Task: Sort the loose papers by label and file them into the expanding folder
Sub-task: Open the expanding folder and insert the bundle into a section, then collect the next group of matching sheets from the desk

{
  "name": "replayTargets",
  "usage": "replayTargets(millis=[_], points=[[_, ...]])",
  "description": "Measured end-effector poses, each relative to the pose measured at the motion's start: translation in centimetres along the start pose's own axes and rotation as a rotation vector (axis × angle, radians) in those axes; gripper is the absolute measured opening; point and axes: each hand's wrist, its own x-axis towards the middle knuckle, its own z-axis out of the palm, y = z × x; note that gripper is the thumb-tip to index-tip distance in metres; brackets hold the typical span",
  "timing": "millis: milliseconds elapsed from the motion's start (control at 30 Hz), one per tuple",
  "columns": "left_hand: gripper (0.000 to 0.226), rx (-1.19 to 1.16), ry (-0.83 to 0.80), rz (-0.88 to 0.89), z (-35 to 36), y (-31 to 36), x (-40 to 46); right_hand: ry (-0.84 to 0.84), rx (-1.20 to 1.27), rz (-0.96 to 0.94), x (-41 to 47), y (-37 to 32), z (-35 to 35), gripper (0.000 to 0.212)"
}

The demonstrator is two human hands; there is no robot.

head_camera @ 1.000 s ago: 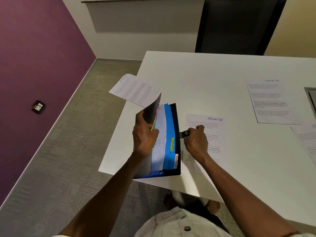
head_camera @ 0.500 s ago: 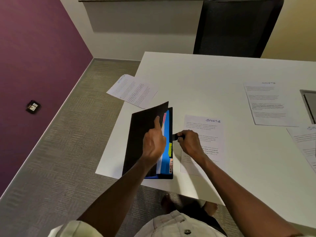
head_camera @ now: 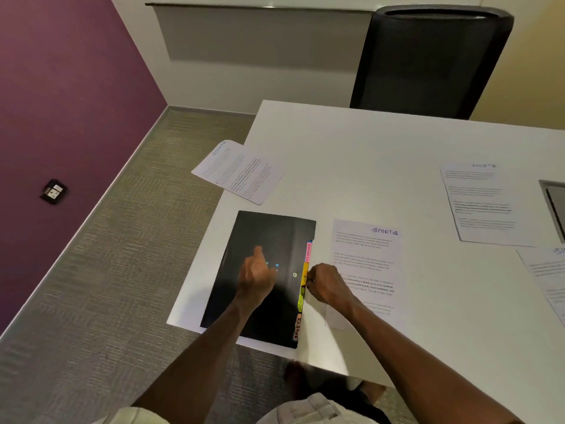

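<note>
While the black folder (head_camera: 269, 240) lies flat and closed near the corner of the white table (head_camera: 382, 154), my left hand (head_camera: 256, 275) floats above its cover with loose fingers, holding nothing. My right hand (head_camera: 325, 283) pinches the folder's edge by the colored tabs (head_camera: 304, 280). A Sports paper (head_camera: 370, 255) lies just beside.

folder (head_camera: 269, 240) cover closed flat, left hand (head_camera: 256, 275) lifted

1. White rectangular table (head_camera: 382, 154): stands beside a purple wall (head_camera: 61, 102).
2. Black mesh-backed office chair (head_camera: 428, 62): set at the table's far edge.
3. Grey-green woven carpet (head_camera: 107, 286): covers the floor.
4. Small black wall socket (head_camera: 53, 191): mounted low on the purple wall.
5. Dark grey-framed item (head_camera: 555, 206): at right edge, cut off, unidentifiable.
</note>
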Motion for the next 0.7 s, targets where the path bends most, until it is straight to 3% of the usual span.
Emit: replayTargets(millis=[400, 533, 700], points=[[0.041, -0.167, 0.348, -0.182, -6.5, -3.3, 12.8, 0.164, 0.044, -0.105, 4.1, -4.7, -3.3, 0.005], [0.056, -0.232, 0.339, -0.318, -7.4, -4.2, 19.3, 0.222, -0.074, -0.246, 7.8, -4.8, -1.9, 0.03], [0.074, -0.46, 0.291, -0.462, -6.6, -4.8, 24.8, 0.26, -0.195, -0.377, 11.9, -6.3, -0.3, 0.04]])
